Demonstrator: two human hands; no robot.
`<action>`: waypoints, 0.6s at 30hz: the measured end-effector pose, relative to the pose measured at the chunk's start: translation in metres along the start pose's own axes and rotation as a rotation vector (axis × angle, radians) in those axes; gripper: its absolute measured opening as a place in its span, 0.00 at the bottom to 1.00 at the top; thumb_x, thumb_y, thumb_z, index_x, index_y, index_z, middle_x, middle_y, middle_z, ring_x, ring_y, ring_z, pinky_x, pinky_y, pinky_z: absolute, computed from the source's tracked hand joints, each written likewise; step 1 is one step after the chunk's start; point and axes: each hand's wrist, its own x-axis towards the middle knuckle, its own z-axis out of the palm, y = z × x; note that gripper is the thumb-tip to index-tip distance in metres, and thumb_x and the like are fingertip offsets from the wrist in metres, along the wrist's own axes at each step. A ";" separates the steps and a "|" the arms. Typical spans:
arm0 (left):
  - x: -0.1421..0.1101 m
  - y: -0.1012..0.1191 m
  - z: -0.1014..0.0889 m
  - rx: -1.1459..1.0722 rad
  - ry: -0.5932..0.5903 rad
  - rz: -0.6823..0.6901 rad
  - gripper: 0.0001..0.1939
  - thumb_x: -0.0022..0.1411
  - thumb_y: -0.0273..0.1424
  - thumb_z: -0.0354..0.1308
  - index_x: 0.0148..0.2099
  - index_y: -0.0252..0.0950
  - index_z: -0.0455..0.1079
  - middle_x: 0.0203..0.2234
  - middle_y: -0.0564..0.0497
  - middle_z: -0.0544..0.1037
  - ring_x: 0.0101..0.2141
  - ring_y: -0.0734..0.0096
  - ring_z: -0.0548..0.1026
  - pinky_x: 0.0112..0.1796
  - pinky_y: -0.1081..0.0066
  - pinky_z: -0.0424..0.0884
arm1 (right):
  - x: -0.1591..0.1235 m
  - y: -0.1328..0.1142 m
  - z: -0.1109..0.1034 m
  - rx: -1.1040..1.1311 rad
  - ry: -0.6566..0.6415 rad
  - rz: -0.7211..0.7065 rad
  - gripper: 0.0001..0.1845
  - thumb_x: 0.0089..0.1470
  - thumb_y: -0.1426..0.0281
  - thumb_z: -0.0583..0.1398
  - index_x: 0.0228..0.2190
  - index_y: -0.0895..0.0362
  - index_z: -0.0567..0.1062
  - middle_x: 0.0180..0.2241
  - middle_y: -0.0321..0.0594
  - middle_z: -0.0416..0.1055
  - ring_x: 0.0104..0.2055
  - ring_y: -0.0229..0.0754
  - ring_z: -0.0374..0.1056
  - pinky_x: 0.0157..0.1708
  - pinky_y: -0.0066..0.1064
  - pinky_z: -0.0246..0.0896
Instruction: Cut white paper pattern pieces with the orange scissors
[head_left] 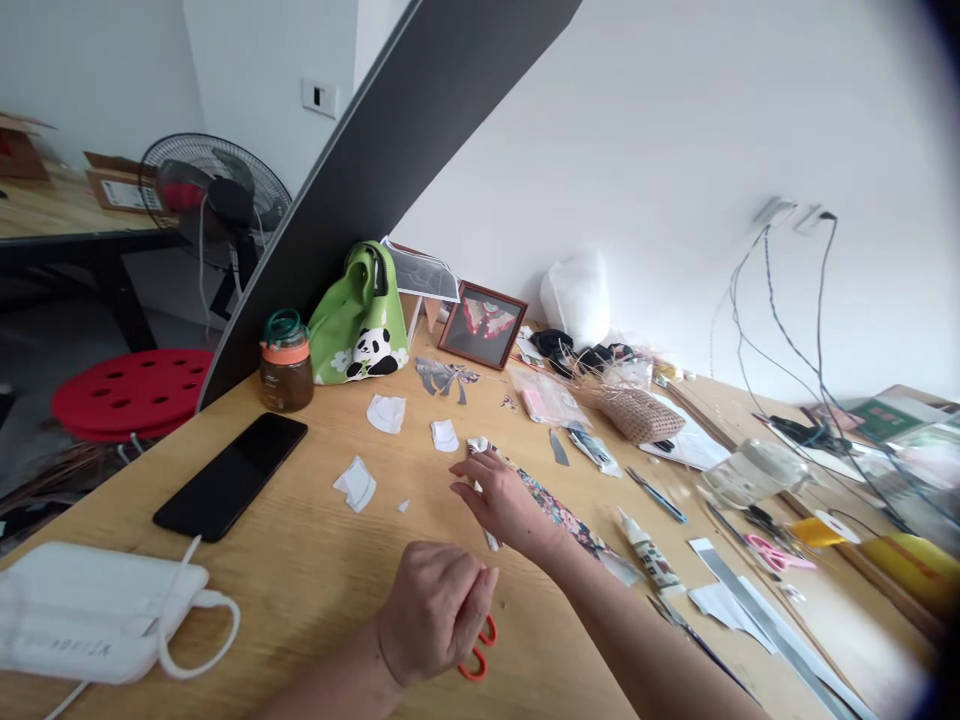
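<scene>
My left hand (435, 610) is closed around orange-handled scissors (476, 657) near the front edge of the wooden table (300, 560); only the handle loops show below my fingers. My right hand (506, 500) lies further out, fingers apart, on a strip of floral patterned paper (566, 520). Its fingertips are next to a small white paper scrap (478, 446). More white cut scraps (356, 484) lie to the left of it. Whether the right hand pinches anything is hidden.
A black phone (232, 473) and a white power bank (90, 610) with cable lie at left. Behind stand a brown jar (286, 362), green panda bag (360, 320) and picture frame (482, 325). A glue tube (649, 553), pink scissors (776, 553) and woven pouch (637, 412) lie at right.
</scene>
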 end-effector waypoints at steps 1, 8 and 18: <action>-0.001 -0.001 0.001 -0.002 0.006 -0.001 0.14 0.62 0.21 0.45 0.25 0.37 0.58 0.15 0.55 0.65 0.18 0.74 0.65 0.24 0.70 0.57 | 0.001 0.001 -0.002 -0.007 0.008 0.000 0.07 0.58 0.72 0.56 0.38 0.58 0.73 0.35 0.45 0.72 0.40 0.45 0.65 0.41 0.36 0.62; -0.002 -0.003 0.004 -0.015 0.040 0.024 0.14 0.62 0.19 0.45 0.25 0.37 0.57 0.15 0.56 0.63 0.18 0.75 0.63 0.24 0.71 0.56 | 0.002 0.014 -0.014 0.004 0.079 0.045 0.05 0.57 0.74 0.57 0.36 0.56 0.73 0.33 0.42 0.73 0.38 0.45 0.65 0.40 0.35 0.61; -0.006 -0.007 0.007 -0.039 0.024 0.025 0.14 0.62 0.20 0.47 0.25 0.37 0.57 0.15 0.57 0.63 0.17 0.76 0.63 0.24 0.70 0.55 | -0.013 0.013 -0.008 0.022 0.134 0.101 0.07 0.57 0.75 0.56 0.35 0.57 0.74 0.33 0.43 0.74 0.38 0.43 0.67 0.40 0.32 0.62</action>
